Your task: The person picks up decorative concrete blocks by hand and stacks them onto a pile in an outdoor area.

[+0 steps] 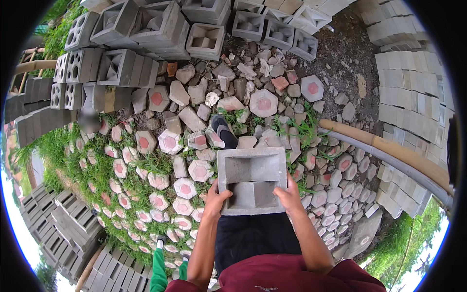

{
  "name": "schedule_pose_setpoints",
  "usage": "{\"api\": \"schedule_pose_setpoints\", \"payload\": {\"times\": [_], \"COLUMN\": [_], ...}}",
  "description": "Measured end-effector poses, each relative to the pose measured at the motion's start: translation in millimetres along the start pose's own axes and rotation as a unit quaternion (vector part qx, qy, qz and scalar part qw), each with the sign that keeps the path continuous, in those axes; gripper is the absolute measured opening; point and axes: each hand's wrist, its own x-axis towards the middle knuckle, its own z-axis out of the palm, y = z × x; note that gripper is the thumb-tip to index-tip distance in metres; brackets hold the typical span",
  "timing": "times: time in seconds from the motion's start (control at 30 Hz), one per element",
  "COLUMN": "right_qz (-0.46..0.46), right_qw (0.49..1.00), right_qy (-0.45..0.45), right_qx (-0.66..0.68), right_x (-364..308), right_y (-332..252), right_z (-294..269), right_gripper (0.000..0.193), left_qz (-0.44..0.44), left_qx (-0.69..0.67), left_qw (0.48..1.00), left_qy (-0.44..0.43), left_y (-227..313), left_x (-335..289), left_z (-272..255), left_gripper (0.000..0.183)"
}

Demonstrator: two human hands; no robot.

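Observation:
A square grey concrete vent block (252, 152) with angled inner faces is held in front of my body, its hollow side turned up toward me. My left hand (214, 198) grips its left side, the thumb over the rim. On the opposite side my right hand (290, 195) clasps the block the same way, thumb on the edge. The fingers beneath both sides are hidden. Below the block my dark trousers show, and one dark shoe (224, 134) stands beyond it among the stones.
Stacked vent blocks (160, 29) rise at the far left, with more blocks (249, 24) at the back. Pale block stacks (411, 87) line the right, beside a bamboo pole (389, 146). Hexagonal pavers (185, 188), rubble (233, 87) and grass cover the ground. A person in green trousers (158, 270) stands lower left.

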Motion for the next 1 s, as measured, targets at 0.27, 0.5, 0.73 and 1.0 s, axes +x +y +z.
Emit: {"api": "schedule_pose_setpoints", "payload": {"times": [0.27,0.5,0.73,1.0], "right_qz": [-0.041,-0.061,-0.077,-0.068], "right_qw": [0.997,0.998,0.996,0.996], "right_qy": [0.023,-0.019,0.023,0.02], "right_qx": [-0.066,-0.029,0.045,0.046], "right_x": [64.1,128.6,210.4,338.1], "right_y": [-89.6,-169.3,-239.6,-316.5], "right_z": [74.8,122.7,150.4,159.2], "right_gripper": [0.083,0.079,0.068,0.073], "left_qz": [0.032,0.1,0.15,0.102], "left_qx": [-0.02,0.095,0.062,-0.217], "left_qw": [0.999,0.99,0.986,0.965], "left_qy": [0.026,0.007,-0.041,0.109], "left_y": [127.0,250.4,340.4,371.2], "left_x": [31.1,89.1,160.4,207.0], "left_z": [-16.0,-27.5,-19.3,98.9], "left_gripper": [0.068,0.066,0.077,0.063]}}
